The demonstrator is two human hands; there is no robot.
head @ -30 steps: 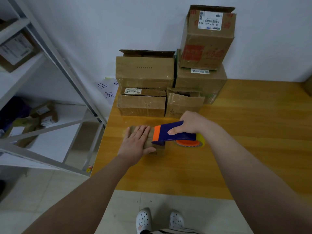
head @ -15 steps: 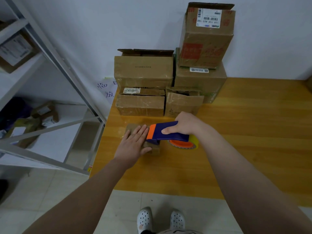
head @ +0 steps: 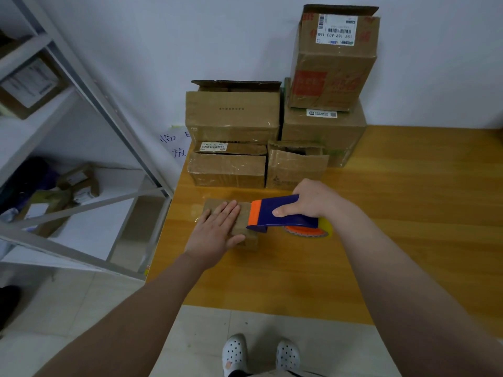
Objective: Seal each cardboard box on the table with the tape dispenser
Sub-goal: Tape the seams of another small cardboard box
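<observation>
Small brown cardboard box (head: 242, 223) is sitting on the yellow-brown wooden table (head: 381, 240), right under the L hand (head: 215, 235). L hand is lying flat on top of it, fingers straight & spread a little, thumb hanging over the near side, pressing down.

R hand (head: 313, 198) is gripping the blue plastic tape dispenser w/ an orange front edge (head: 283, 213). Its fingers are curling round the handle, thumb on the near side. That orange edge is touching the box's right end, just beside the L fingertips. Clear yellowish tape roll w/ an orange middle (head: 304, 231) is hanging at the back of the dispenser, under the R wrist, low by the table. Can't tell if any tape is sticking to the box.

Past both hands, by the wall, bigger brown cardboard boxes (head: 232, 115) are sitting in a pile, some w/ flaps standing up. Grey metal shelf rack (head: 109, 104) is standing off to the L of the L hand, w/ parcels on it. White shoes w/ holes (head: 234, 355) are showing below the arms.
</observation>
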